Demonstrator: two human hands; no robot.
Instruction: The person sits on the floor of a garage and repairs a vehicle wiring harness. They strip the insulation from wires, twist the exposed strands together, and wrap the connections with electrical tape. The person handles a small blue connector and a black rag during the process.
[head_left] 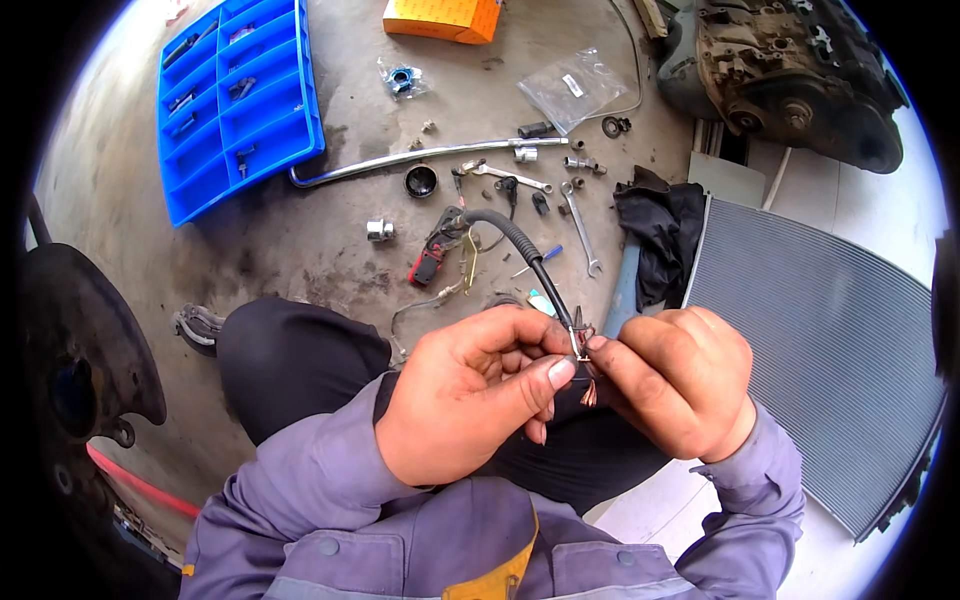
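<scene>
Gray floor (290, 260) runs all around, with a wrench (579, 228) lying flat on it, maybe so it is easy to reach. Over the lap (570, 460), the black cable (540, 268) bends in, and its end sits between the two hands. The left hand (470, 385), curled in, pinches thin wires (574, 342) there with thumb and finger. The right hand (680, 375) pinches them from the other side, likely so such small bits don't slip. Bare copper ends (589, 394) poke out below the fingers. A blue tray (270, 120) has little boxes, which seem to keep small parts (242, 88) apart.
</scene>
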